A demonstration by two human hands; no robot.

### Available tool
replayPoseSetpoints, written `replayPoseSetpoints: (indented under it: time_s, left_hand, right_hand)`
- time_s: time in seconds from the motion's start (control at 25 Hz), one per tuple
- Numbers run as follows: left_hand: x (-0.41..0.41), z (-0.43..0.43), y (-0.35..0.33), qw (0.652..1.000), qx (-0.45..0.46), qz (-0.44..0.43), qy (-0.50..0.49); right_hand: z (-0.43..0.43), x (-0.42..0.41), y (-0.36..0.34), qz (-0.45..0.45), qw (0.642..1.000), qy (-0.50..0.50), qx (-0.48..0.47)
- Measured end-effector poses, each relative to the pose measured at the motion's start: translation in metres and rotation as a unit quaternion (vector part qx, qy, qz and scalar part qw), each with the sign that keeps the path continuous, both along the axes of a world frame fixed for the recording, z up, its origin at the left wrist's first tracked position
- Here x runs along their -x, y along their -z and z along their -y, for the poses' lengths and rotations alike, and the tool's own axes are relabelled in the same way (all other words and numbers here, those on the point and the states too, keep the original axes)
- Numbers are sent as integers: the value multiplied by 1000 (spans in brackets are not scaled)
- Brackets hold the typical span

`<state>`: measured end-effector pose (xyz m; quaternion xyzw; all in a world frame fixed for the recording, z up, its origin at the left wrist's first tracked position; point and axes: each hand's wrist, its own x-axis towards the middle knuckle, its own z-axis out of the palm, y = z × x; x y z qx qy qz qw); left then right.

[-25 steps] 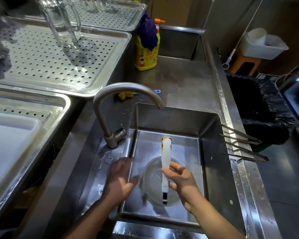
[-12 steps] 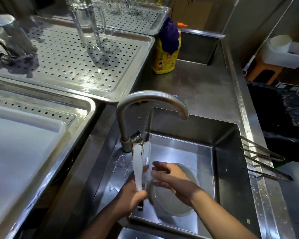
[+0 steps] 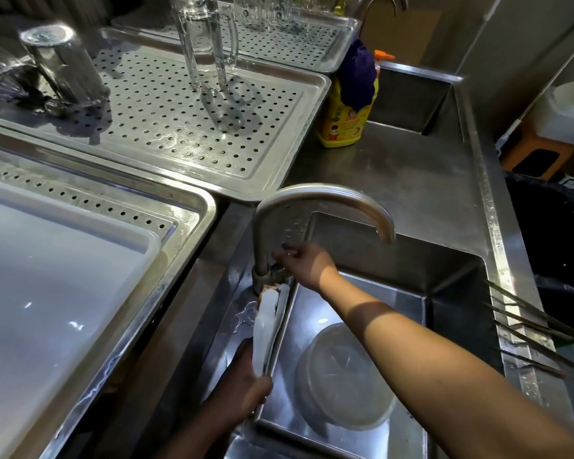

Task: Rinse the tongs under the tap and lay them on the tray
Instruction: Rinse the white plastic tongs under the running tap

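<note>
White tongs (image 3: 266, 321) with stained tips stand upright at the sink's left edge, tips pointing at the tap base. My left hand (image 3: 242, 385) grips their lower end. My right hand (image 3: 304, 265) reaches across the basin and rests on the tap's lever at the foot of the curved steel tap (image 3: 315, 200). No water shows at the spout. A perforated steel tray (image 3: 279, 183) lies beyond the tap, and a second steel tray (image 3: 193, 207) holding a white board sits to the left.
A clear round lid or bowl (image 3: 343, 376) lies in the sink basin (image 3: 454, 313). Glass mugs (image 3: 209, 44) stand on the far tray. A yellow detergent bottle (image 3: 345, 117) stands behind the tap. Metal tongs (image 3: 537, 339) lie across the right rim beside a black bin bag (image 3: 550, 233).
The tongs passed from my right hand to my left and moved to the sink's left edge. My right hand let go and reached up to the tap lever. The view shifted left.
</note>
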<state>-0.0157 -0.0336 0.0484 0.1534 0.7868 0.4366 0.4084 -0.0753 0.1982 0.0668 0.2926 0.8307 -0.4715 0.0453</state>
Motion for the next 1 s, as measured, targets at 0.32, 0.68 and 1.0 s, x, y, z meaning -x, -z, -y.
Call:
replayPoseSetpoints:
  time_s: [0.32, 0.68, 1.0]
  left_hand:
    - [-3, 0, 12, 999, -3, 27, -39]
    - [-1, -6, 17, 997, -15, 44, -60]
    - [4, -8, 25, 998, -14, 24, -48]
  right_hand:
    - [-9, 6, 9, 19, 981, -106, -162]
    - [-11, -7, 16, -22, 989, -81, -120]
    - [-12, -9, 19, -32, 996, -45, -68]
